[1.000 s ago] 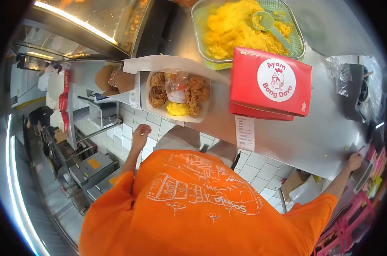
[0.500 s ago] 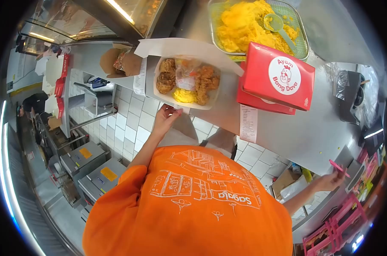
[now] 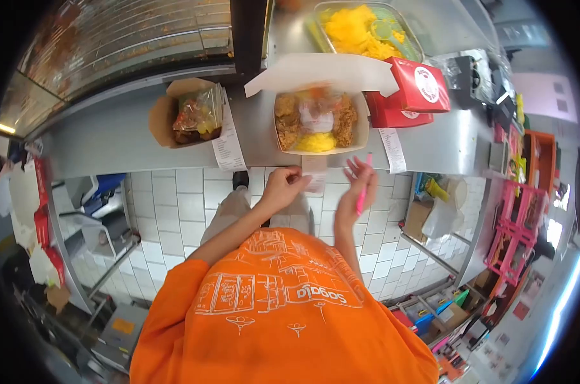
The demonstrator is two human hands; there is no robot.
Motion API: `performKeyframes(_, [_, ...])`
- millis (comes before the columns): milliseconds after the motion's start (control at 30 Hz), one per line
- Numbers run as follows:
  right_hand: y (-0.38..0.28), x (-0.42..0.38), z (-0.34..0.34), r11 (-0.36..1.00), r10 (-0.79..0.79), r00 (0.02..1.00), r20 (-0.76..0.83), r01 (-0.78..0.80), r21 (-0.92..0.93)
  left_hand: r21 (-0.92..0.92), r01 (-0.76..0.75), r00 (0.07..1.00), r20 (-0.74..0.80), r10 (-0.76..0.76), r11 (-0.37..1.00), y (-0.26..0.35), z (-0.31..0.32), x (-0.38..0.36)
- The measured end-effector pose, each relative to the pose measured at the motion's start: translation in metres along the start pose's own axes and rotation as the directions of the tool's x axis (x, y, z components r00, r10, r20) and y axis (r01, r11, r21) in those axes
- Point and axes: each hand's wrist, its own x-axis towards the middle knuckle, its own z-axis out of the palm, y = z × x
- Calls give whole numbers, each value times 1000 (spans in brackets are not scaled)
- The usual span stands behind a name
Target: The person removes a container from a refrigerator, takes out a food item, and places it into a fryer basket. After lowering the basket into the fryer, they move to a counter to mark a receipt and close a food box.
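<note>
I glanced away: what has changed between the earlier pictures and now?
The right hand has brought the pink pen leftward from the counter's right end to near the receipt at the open food box. The left hand, first away from the box, is now at that receipt. The food box and red boxes stayed put.

I wear a bright orange T-shirt (image 3: 283, 349), its loose short sleeves (image 3: 174, 278) leaving my forearms bare. White line art (image 3: 238, 294) runs over the fabric: paneled boxes, ladder-like shapes and small flared figures (thin as pen strokes), beside the white lettering (image 3: 320, 294) "sagaja". Below are my grayish-beige trousers (image 3: 229, 214) and a dark shoe (image 3: 240, 180) (only partly visible).
</note>
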Motion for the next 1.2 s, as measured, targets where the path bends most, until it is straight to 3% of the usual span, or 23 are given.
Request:
performKeyframes(167, [-17, -21, 51, 957, 43, 989, -138, -1, 290, -144, -12, 999, -31, 7, 990, 2, -12, -14])
performKeyframes(267, [-18, -20, 63, 946, 18, 983, -181, 41, 321, -165, 2, 1000, -19, -5, 986, 0, -31, -35])
performKeyframes(333, [-9, -17, 62, 943, -7, 981, -194, 71, 325, -111, -8, 1000, -22, 5, 994, -15, -50, -51])
performKeyframes(433, [1, -2, 52, 978, -87, 968, -236, 127, 163, -203, 10, 996, -85, -28, 979, -8, -80, -68])
performKeyframes(500, [-10, 4, 52, 990, 34, 982, -186, -8, 142, -80, -175, 977, -136, 163, 981, -5, -88, -72])
performKeyframes(533, [-6, 6, 53, 990, 41, 981, -187, -14, 143, -76, -170, 978, -134, 159, 983, -2, -86, -70])
performKeyframes(600, [4, 9, 54, 996, 54, 991, -123, -45, 73, -57, -314, 937, -180, 300, 948, 10, -77, -55])
performKeyframes(633, [6, 12, 52, 996, 51, 991, -122, -42, 73, -238, -248, 966, -138, 220, 939, 11, -77, -50])
performKeyframes(700, [10, 13, 46, 991, -124, 983, -132, 115, -74, -230, -284, 958, -106, 266, 931, 14, -76, -40])
performKeyframes(800, [13, 19, 36, 995, -95, 981, -169, 92, -25, -241, -300, 954, -78, 290, 923, 27, -74, -17])
performKeyframes(867, [7, 21, 32, 997, -25, 973, -228, 40, 63, -412, -108, 991, 27, 131, 905, 33, -75, 0])
performKeyframes(933, [4, 24, 30, 989, 49, 957, -284, -6, 149, -452, -144, 986, 11, 167, 880, 37, -68, 6])
performKeyframes(1033, [5, 23, 26, 966, 113, 945, -306, -32, 257, -151, -295, 909, -349, 228, 944, 60, -59, -21])
performKeyframes(1133, [7, 24, 29, 975, 111, 940, -323, -39, 220, -191, -215, 878, -468, 104, 958, 53, -61, -50])
performKeyframes(1200, [13, 25, 29, 988, 67, 938, -339, -15, 154, -115, -278, 831, -527, 179, 954, 49, -59, -61])
